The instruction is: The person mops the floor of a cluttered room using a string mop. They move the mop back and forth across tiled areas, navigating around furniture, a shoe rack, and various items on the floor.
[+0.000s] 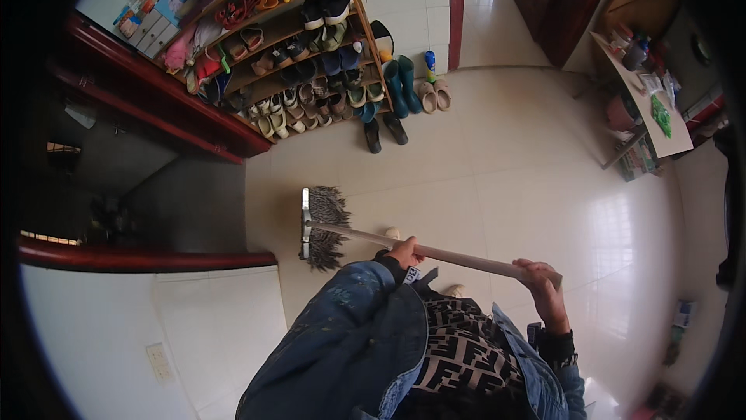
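Note:
A mop with a wooden handle [466, 260] slants across the view in front of my body. My left hand [407, 252] is closed around the middle of the handle, its sleeve a paint-flecked blue denim. Near the handle's upper end, at the right, my right hand [543, 289] grips the wood. The mop head [327, 227], grey strands on a pale metal clamp, lies on the tiled floor [419, 187] left of my left hand, close to the dark doorway. Parts of my shoes [454, 290] show beneath the handle and my jacket.
A wooden shoe rack [373, 53] full of shoes stands at the upper left. Green rubber boots [402, 85], beige clogs [435, 95] and black shoes [384, 133] are on the floor beside it. A table [664, 123] holding bottles and bags stands at right. A white wall [105, 315] borders the lower left.

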Motion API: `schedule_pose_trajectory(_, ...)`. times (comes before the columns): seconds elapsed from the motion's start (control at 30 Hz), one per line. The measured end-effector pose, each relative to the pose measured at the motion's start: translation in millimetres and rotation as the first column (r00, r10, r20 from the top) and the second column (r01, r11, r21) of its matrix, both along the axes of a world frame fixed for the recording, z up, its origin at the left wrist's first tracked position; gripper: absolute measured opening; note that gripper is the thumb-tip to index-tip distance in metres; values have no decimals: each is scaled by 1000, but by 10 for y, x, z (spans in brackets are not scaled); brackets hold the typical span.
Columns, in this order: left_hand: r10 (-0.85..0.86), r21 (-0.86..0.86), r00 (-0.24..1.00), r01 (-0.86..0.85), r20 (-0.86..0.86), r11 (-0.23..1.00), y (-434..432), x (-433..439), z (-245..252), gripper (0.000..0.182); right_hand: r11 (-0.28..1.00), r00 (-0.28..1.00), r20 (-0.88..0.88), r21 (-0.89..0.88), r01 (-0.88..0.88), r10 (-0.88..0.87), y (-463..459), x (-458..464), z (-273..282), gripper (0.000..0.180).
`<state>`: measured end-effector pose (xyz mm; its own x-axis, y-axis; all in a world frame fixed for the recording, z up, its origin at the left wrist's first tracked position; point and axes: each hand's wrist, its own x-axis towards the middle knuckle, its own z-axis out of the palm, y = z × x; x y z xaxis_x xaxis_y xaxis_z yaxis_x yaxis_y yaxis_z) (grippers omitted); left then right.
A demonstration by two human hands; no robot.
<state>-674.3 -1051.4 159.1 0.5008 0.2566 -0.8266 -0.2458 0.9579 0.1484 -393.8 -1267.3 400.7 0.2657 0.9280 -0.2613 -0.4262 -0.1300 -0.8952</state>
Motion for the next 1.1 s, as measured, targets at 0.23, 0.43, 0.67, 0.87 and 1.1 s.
schedule_pose_trajectory(0.23,70,-21,985,-74,-156,997,878,-813,-139,16,996,990,-117,11,-84,84,1042,-716,-163,26)
schedule_pose_trajectory(0.43,309,67,914,-303,-261,951,1628,-1344,-92,16,989,985,-113,-47,-137,131,1641,-1353,-77,26)
schedule_pose_trajectory(0.67,-69,285,939,172,-338,943,2054,-1332,-184,25,982,975,-221,-180,-62,21,2235,-2048,-96,24)
schedule_pose_trajectory(0.87,-66,68,968,85,-242,994,1852,-980,25,22,981,960,-241,-166,102,-141,1873,-1870,115,29)
schedule_pose_trajectory(1.1,-339,178,925,367,-172,913,1607,-525,115,20,924,961,-78,-306,229,-264,1483,-1786,403,28)
